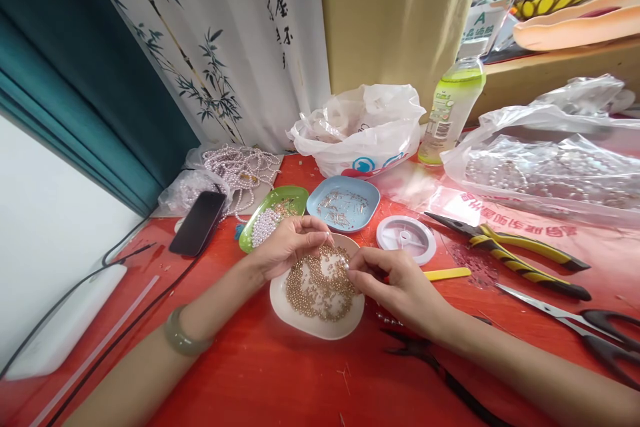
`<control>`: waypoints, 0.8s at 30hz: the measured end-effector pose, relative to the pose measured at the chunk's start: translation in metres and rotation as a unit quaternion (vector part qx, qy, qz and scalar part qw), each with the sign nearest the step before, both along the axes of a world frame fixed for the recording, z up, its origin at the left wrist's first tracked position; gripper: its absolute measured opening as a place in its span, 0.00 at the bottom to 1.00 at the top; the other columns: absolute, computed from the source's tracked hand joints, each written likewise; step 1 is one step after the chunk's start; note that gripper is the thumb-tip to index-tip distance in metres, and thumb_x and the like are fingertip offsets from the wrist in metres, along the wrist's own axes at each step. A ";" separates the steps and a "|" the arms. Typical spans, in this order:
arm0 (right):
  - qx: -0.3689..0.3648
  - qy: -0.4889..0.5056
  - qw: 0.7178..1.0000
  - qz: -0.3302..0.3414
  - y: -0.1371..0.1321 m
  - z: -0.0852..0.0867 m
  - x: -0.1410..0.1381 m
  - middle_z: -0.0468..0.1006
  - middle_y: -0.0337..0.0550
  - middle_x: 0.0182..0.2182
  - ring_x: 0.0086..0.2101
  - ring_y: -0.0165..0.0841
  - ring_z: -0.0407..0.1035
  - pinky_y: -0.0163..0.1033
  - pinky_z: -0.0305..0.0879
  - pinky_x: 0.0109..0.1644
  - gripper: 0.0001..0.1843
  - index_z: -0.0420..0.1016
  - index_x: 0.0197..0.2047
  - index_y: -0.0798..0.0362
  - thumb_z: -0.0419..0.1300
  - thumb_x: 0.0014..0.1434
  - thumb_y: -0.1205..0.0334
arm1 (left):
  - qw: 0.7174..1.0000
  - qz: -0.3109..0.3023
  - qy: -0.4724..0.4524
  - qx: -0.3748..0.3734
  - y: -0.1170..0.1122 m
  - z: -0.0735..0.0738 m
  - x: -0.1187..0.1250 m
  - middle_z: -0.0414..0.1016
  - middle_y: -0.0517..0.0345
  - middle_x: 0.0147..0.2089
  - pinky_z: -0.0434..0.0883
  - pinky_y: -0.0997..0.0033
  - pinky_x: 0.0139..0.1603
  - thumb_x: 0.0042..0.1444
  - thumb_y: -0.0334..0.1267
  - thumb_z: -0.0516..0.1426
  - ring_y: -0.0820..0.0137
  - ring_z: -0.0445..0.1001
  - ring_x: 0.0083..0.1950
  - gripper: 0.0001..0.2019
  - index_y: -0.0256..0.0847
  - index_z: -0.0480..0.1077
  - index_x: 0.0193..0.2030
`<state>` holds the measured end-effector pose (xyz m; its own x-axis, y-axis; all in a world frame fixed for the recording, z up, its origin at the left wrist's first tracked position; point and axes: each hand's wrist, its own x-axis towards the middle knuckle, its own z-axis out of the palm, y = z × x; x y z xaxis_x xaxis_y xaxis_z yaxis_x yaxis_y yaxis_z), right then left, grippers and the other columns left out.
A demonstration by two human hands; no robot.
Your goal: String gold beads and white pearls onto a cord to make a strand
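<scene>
Bead work in progress: loose gold beads in the dish, no finished piece between the hands

The work looks to be partway through a single small join, judging by how closely the fingertips meet over the dish. The left hand (293, 247) has thumb and fingertips drawn together above the dish's far edge; what lies between them, if anything, is too fine to tell. The right hand (393, 278) pinches a small white bead (346, 267) between thumb and forefinger, at the dish's right side. Whether a thread or wire runs from one hand to the other cannot be made out.

Plenty of material remains unused. The gold beads (313, 300) lie loose in a cream dish (325, 329) on the red desk (280, 380), directly below the hands. Behind it, a green dish (300, 197) holds pale beads (265, 227) with small metallic bits, and a blue dish (374, 203) holds scattered slim metal pieces. Strands of pale beads (240, 170) are heaped farther back on the left; how they relate to the piece in hand is unclear.

The gold beads are round, tiny and shiny, packed thickly toward the dish's left side and thinner near its middle, where the cream base shows through. The white bead is smooth and bright, partly covered by the fingers.
</scene>
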<state>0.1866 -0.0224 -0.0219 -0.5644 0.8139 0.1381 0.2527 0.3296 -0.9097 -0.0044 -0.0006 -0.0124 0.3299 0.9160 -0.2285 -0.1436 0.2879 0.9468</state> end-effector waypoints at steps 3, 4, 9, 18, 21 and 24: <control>-0.002 -0.001 1.000 -0.002 0.000 0.000 0.001 0.65 0.36 0.18 0.21 0.26 0.57 0.32 0.53 0.24 0.08 0.65 0.23 0.55 0.50 0.52 0.66 | 1.000 0.001 0.002 0.000 -0.001 0.001 0.000 0.72 0.59 0.26 0.61 0.81 0.25 0.43 0.32 0.62 0.81 0.66 0.26 0.05 0.34 0.70 0.27; -0.002 -0.001 1.000 -0.001 0.000 0.000 0.001 0.65 0.36 0.18 0.21 0.26 0.58 0.32 0.54 0.24 0.08 0.65 0.23 0.55 0.50 0.52 0.66 | 1.000 0.003 0.005 -0.001 -0.001 0.002 0.000 0.72 0.59 0.26 0.61 0.81 0.25 0.42 0.32 0.62 0.81 0.66 0.25 0.05 0.34 0.70 0.27; -0.001 -0.005 1.000 -0.004 0.001 0.000 0.000 0.66 0.37 0.18 0.21 0.26 0.58 0.32 0.54 0.24 0.08 0.65 0.23 0.55 0.50 0.52 0.65 | 1.000 0.008 0.025 -0.002 -0.001 0.003 0.001 0.72 0.59 0.26 0.61 0.80 0.25 0.40 0.33 0.63 0.80 0.66 0.26 0.07 0.33 0.70 0.26; 0.006 -0.013 1.000 -0.008 0.002 -0.002 -0.001 0.67 0.37 0.18 0.20 0.26 0.58 0.32 0.53 0.23 0.09 0.66 0.23 0.56 0.50 0.53 0.65 | 0.998 -0.022 0.053 0.037 -0.003 -0.001 0.003 0.72 0.59 0.26 0.62 0.80 0.27 0.40 0.32 0.64 0.79 0.67 0.26 0.06 0.34 0.72 0.26; 0.012 -0.012 1.000 -0.009 0.002 -0.002 -0.001 0.68 0.37 0.19 0.21 0.26 0.58 0.31 0.54 0.24 0.09 0.67 0.24 0.56 0.50 0.54 0.65 | 0.996 -0.034 0.067 0.042 -0.004 0.001 0.004 0.73 0.59 0.26 0.64 0.78 0.29 0.38 0.32 0.64 0.78 0.68 0.27 0.07 0.34 0.72 0.26; 0.024 -0.010 1.000 -0.010 0.002 -0.003 -0.001 0.68 0.37 0.20 0.21 0.26 0.59 0.31 0.54 0.24 0.09 0.68 0.26 0.55 0.51 0.54 0.66 | 0.994 -0.041 0.087 0.049 -0.004 0.002 0.003 0.73 0.59 0.26 0.64 0.77 0.30 0.38 0.32 0.64 0.78 0.68 0.27 0.07 0.35 0.73 0.27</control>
